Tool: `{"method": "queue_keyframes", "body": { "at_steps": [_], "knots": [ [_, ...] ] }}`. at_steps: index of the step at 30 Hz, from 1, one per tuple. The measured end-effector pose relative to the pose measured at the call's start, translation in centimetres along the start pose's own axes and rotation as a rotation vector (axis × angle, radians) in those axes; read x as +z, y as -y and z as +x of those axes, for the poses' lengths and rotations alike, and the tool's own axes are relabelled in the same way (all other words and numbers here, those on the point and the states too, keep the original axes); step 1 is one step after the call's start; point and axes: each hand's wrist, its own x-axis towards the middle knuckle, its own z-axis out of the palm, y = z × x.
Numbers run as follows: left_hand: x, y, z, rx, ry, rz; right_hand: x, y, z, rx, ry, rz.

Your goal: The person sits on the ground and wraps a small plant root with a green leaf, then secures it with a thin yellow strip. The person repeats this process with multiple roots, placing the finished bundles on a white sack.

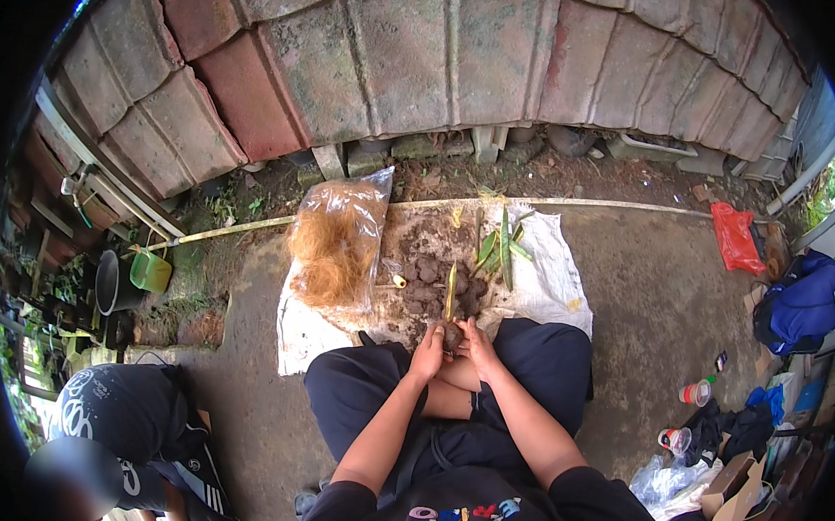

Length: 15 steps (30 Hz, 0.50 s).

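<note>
Between my knees, my left hand [429,352] grips a dark soil ball [451,338] with an upright pale yellow-green stem [452,288] sticking out of it. My right hand [475,347] is against the ball's right side, fingers curved round it. Just beyond lies loose dark soil [424,279] on a dirty white sack [547,285]. Long green leaves [504,250] lie at the sack's back right. A clear bag of brown fibre [330,247] sits at its left, with a small pale yellow piece [399,281] beside it.
Another person [117,415] bends at the lower left. A black bucket [114,280] and green container [152,269] are at left. A red plastic bag [735,237], blue bag [798,300] and assorted bags and boxes [734,479] line the right. A tiled slope [398,59] runs behind.
</note>
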Motion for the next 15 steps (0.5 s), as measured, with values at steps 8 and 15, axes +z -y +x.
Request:
{"method": "queue_keyframes", "body": {
  "at_steps": [8, 15],
  "knots": [
    [0.2, -0.7, 0.1, 0.14, 0.015, 0.216, 0.1, 0.0, 1.1, -0.064, -0.081, -0.022],
    [0.0, -1.2, 0.6, 0.13, -0.048, 0.291, 0.5, 0.4, 1.4, -0.041, -0.104, 0.058]
  ]
}}
